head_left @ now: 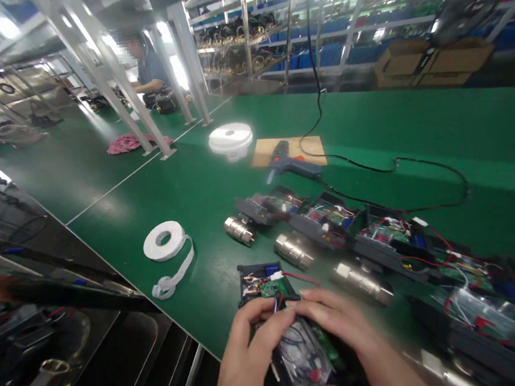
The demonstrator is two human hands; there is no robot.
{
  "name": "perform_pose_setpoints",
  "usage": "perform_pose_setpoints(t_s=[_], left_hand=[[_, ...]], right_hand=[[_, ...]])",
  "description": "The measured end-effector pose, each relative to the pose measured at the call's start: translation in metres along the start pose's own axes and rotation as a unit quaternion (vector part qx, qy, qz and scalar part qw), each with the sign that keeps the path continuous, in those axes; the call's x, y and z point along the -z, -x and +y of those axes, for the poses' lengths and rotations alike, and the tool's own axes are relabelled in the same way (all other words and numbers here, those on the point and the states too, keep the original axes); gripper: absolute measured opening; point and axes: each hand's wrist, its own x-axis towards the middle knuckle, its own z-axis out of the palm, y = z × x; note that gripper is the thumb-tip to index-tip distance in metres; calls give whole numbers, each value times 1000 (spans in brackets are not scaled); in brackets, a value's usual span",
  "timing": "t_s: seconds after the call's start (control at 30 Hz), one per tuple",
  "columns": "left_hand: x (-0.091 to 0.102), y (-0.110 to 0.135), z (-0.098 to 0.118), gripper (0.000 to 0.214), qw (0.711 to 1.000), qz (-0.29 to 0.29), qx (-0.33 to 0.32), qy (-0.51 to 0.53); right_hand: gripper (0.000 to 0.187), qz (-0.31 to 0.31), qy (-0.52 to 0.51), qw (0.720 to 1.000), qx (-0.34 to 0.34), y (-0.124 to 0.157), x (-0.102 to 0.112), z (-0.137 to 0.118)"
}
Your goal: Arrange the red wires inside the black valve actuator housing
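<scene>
In the head view, the left hand (247,360) and right hand (345,332) each grip an open black housing (282,315) at the table's (201,193) near edge, where thumb pressure might snag its thin red wires (298,275).

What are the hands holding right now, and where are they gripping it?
Both hands grip one open black device case with wiring inside: the left hand on its left edge, the right hand on its right edge, fingertips meeting over the middle.
</scene>
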Motion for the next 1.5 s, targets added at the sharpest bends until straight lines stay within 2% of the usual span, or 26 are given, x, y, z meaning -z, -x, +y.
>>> perform_pose_setpoints(t_s=[0.1,0.2,0.3,0.37,0.47,0.63,0.8,0.97,1.07,1.23,1.5], left_hand=[[-2,-2,-4,47,999,-23,12,-19],[-7,0,-13,37,1000,-19,-20,-13],[-18,6,-17,35,999,47,9,21],[-26,11,-15,36,993,100,45,54],[-33,13,-11,41,986,128,59,93],[-33,13,-10,48,981,141,72,112],[-31,11,-11,53,976,134,101,139],[-26,9,-11,66,975,101,142,137],[-25,9,-11,66,971,100,150,155],[-25,10,-11,67,971,93,145,163],[-19,10,-24,56,975,62,105,184]], right_hand=[[64,-8,-9,1000,-27,2,-1,-6],[62,13,-23,999,-30,4,-3,-10],[36,48,-22,998,-43,5,-1,-11],[19,49,-12,998,-47,4,2,-11],[11,37,5,999,-33,5,5,-7],[25,68,-35,997,-3,9,1,4],[28,40,-76,996,-23,10,2,7],[39,38,-79,996,0,9,3,6],[46,39,-64,997,27,9,2,7],[45,48,-6,996,72,5,-1,4],[43,30,47,997,50,5,-4,-6]])
